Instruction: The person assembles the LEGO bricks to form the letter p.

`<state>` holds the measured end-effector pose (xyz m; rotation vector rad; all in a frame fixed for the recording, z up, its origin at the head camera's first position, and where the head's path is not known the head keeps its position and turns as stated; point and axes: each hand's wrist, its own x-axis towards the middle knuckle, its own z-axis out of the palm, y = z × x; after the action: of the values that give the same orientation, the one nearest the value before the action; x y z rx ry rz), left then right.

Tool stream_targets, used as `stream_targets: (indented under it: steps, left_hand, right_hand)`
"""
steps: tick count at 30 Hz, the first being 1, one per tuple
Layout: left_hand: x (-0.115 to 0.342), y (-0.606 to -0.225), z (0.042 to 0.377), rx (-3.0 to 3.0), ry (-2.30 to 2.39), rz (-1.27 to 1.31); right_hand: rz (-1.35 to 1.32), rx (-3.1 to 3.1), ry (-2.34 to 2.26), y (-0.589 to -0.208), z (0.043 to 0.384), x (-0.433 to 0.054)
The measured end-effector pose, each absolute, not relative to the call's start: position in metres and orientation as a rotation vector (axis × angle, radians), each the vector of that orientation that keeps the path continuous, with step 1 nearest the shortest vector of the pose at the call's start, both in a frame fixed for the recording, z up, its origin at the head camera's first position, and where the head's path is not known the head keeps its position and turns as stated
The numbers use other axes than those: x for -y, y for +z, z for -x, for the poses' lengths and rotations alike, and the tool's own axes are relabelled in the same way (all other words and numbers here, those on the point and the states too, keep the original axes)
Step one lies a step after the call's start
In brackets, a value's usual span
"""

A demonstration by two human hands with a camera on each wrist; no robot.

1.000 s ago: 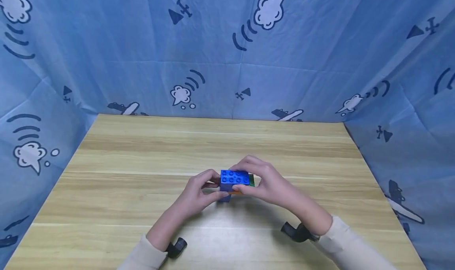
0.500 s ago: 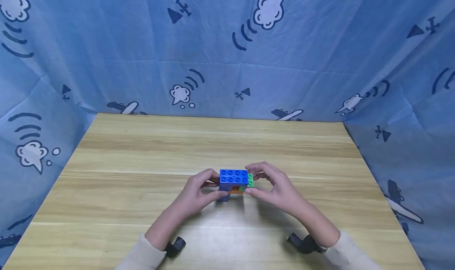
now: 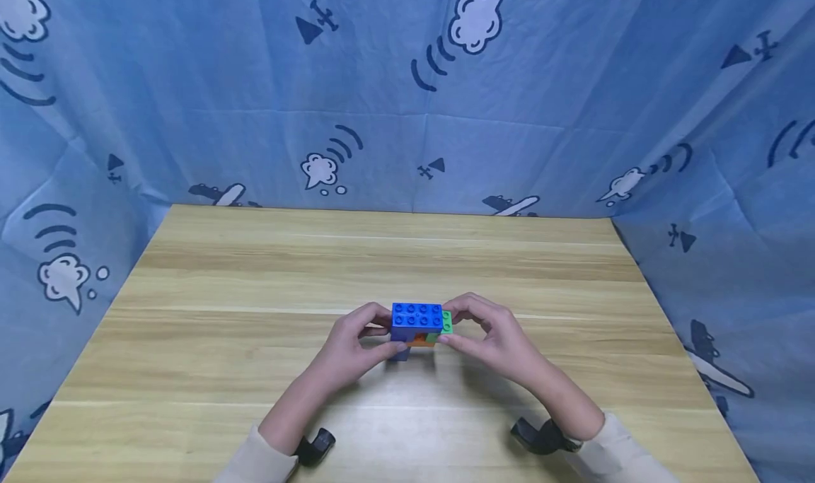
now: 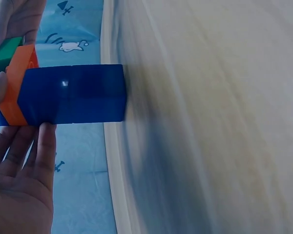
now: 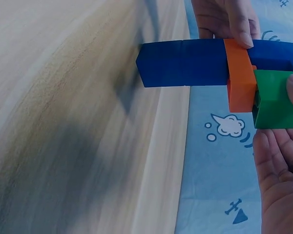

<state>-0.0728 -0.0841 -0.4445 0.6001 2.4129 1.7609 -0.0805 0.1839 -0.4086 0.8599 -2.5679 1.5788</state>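
A small build of toy building bricks is held upright over the middle of the table. On top, in the head view, lies a blue brick (image 3: 417, 315) with rows of studs, and a green brick (image 3: 448, 321) pokes out on its right. Below them sits an orange brick (image 5: 240, 75), above a column of blue bricks (image 4: 73, 94); whether its foot touches the table I cannot tell. My left hand (image 3: 356, 341) grips the left side, thumb in front and fingers behind. My right hand (image 3: 490, 331) pinches the green brick between thumb and fingers.
A wooden table (image 3: 255, 271) spreads under both hands. Blue printed cloth (image 3: 395, 80) hangs behind it and along both sides. Black wrist-worn devices (image 3: 540, 437) sit below each hand.
The right hand has let go of the top blue brick and shifted right, onto the green brick, uncovering the studs. The left hand keeps its grip almost unmoved.
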Motion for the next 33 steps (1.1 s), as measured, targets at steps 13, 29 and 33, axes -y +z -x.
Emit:
stream_targets:
  steps: [13, 29, 33]
  left_hand:
    - [0.085, -0.443, 0.071, -2.44, 1.905, -0.669]
    - [0.079, -0.436, 0.076, -2.428, 1.835, -0.366]
    - [0.076, -0.435, 0.08, -2.441, 1.784, -0.259]
  right_hand:
    - [-0.813, 2.61, 1.583, -0.409, 0.082, -0.183]
    - [-0.362, 2.747, 1.693, -0.409, 0.088, -0.173]
    - [-0.259, 2.796, 1.705, -0.408, 0.092, -0.169]
